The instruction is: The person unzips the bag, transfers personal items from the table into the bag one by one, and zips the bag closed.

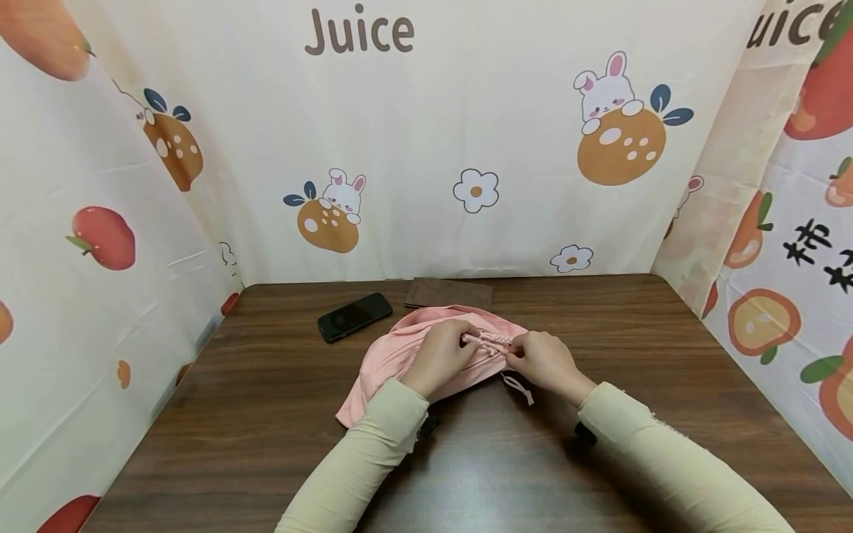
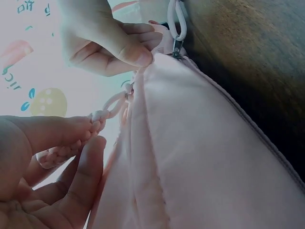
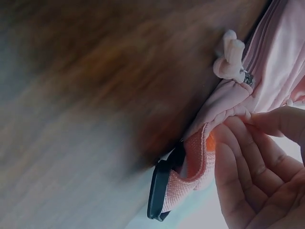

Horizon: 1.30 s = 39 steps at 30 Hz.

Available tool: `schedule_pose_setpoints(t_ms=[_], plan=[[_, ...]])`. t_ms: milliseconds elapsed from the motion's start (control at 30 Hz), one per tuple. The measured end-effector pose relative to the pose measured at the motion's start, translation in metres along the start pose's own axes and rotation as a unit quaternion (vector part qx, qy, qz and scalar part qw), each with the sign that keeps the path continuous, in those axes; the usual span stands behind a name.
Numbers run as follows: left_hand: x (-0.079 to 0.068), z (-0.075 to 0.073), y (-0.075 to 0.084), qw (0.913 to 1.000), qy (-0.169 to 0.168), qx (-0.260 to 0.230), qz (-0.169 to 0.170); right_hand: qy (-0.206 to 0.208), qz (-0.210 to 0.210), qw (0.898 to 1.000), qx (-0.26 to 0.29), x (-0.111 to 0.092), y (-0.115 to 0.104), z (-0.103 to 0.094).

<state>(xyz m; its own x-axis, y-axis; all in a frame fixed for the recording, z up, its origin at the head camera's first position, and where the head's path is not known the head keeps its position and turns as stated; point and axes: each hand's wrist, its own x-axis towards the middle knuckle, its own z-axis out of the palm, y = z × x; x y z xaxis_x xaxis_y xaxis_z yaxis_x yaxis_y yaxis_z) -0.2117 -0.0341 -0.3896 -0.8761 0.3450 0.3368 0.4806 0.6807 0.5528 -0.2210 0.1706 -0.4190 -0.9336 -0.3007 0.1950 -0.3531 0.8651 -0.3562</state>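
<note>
A pink waist bag (image 1: 389, 355) lies on the table in front of me, slanting from lower left to upper right. Between thumb and fingertips, my left hand (image 1: 441, 354) pinches a braided pink cord (image 2: 98, 117) attached near the bag's seam. My right hand (image 1: 548, 363) pinches the bag's edge at its right end, other fingers curved beneath. Close to that hand hangs a looped zipper pull (image 3: 232, 57) on a metal slider. In the right wrist view, a pink webbing strap (image 3: 193, 176) with a black buckle (image 3: 159, 191) shows at the bag's end.
A black smartphone (image 1: 355, 317) lies behind the bag to the left. Right behind the bag is a flat brown item (image 1: 460, 292), partly covered by it. Printed curtains (image 1: 426, 133) stand along the back and both sides of the wooden table (image 1: 266, 414).
</note>
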Motion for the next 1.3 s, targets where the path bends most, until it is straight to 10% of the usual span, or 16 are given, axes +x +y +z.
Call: schedule_pose_setpoints(t_ms=[1300], plan=[[-0.008,-0.007,-0.005,1.0000,0.002,-0.003,-0.002,-0.011,0.028,0.999,0.015,0.008,0.015,-0.004]])
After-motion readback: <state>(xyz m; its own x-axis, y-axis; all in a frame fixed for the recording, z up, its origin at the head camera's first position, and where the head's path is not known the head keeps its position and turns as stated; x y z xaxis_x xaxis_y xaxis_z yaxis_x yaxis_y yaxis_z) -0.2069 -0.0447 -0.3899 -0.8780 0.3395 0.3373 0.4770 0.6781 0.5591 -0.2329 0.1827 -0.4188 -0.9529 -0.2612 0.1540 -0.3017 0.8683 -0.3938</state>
